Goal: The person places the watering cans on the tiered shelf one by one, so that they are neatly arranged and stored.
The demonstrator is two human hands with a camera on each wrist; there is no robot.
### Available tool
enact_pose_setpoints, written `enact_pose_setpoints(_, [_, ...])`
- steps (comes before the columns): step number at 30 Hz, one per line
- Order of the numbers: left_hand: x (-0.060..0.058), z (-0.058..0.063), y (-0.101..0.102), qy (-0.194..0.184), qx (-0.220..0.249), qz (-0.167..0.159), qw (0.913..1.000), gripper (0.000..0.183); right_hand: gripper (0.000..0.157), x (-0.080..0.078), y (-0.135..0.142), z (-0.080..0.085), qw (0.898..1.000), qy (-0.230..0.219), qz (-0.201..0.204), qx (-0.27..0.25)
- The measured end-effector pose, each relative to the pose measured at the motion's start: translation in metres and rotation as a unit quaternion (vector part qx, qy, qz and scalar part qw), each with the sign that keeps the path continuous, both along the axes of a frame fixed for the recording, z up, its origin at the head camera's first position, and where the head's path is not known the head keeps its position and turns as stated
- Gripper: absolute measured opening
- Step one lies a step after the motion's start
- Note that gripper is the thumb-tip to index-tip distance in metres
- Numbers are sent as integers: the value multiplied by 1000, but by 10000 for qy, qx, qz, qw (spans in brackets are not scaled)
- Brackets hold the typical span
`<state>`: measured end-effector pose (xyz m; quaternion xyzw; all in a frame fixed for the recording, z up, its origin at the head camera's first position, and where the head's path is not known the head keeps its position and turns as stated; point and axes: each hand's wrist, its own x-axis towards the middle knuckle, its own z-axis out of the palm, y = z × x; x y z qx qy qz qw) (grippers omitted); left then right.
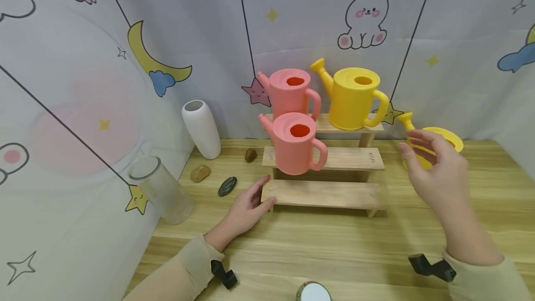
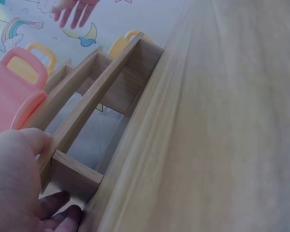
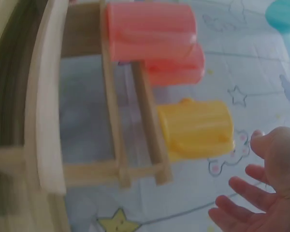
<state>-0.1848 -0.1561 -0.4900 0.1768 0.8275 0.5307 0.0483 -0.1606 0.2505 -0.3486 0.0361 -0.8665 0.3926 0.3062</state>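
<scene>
My left hand (image 1: 246, 208) holds the left end of a three-step wooden stand (image 1: 326, 194), thumb at the front edge of the lowest step and fingers round its end leg in the left wrist view. One pink watering can (image 1: 294, 150) stands on the middle step. Behind it on the top step are another pink watering can (image 1: 288, 89) and a yellow watering can (image 1: 353, 101). My right hand (image 1: 443, 175) is raised right of the stand, fingers spread and holding nothing. It partly hides a second yellow watering can (image 1: 447, 136) on the table.
On the left stand a white vase (image 1: 202, 129) and a frosted glass vase (image 1: 163, 192). Several stones, among them a dark striped stone (image 1: 227, 186), lie between them and the stand. A round white-topped object (image 1: 314, 291) sits at the near edge. A printed cloth backs the wooden table (image 1: 334, 250).
</scene>
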Motion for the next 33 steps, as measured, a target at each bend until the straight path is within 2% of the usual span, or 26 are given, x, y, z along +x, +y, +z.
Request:
enact_pose_setpoints(7, [0, 1, 0, 24, -4, 8, 10000, 66, 49, -7, 40, -17, 9978, -115, -613, 232])
enact_pose_setpoints(11, [0, 1, 0, -29, -3, 8, 10000, 66, 49, -13, 63, -29, 9934, -292, -1044, 382])
enact_pose_setpoints(14, [0, 2, 0, -52, -14, -9, 10000, 67, 54, -18, 80, -37, 9891, -566, -1219, 596])
enact_pose_setpoints(19, [1, 2, 0, -49, -54, -25, 10000, 67, 67, -24, 102, -51, 9837, -1254, -1145, 599])
enact_pose_setpoints(22, [1, 2, 0, -29, -37, -16, 10000, 67, 72, -25, 110, -58, 9822, -1572, -991, 252])
enact_pose_setpoints(28, [0, 1, 0, 2, -15, 1, 10000, 66, 72, -30, 124, -73, 9758, -1818, -1150, -397])
enact_pose_setpoints(33, [-1, -1, 1, 28, -25, 41, 10000, 66, 72, -31, 144, -91, 9686, -2143, -1148, -528])
